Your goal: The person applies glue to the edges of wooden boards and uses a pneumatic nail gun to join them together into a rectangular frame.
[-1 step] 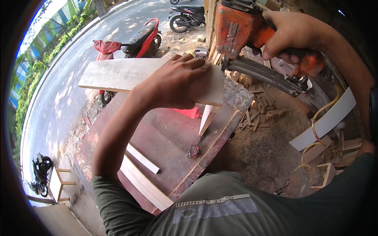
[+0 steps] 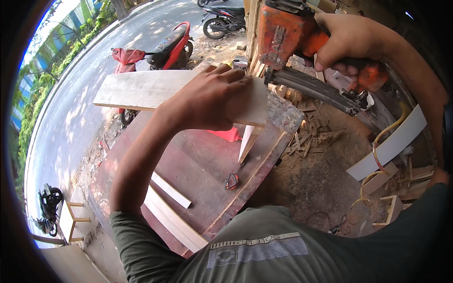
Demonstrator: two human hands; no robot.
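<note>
My left hand is closed over a pale wooden board, fingers curled across its far edge near the right end. The board lies raised above a worn reddish table. Beneath its right end stands another wood piece; how the two meet is hidden. My right hand grips an orange nail gun by its handle. The gun's nose is right by the board's right end; whether they touch, I cannot tell. A yellowish air hose hangs below the gun.
On the table lie two pale wood strips, a red plastic item and a small black-and-orange object. Wood scraps and sawdust cover the floor to the right, beside a white panel. A red motorbike stands beyond the table.
</note>
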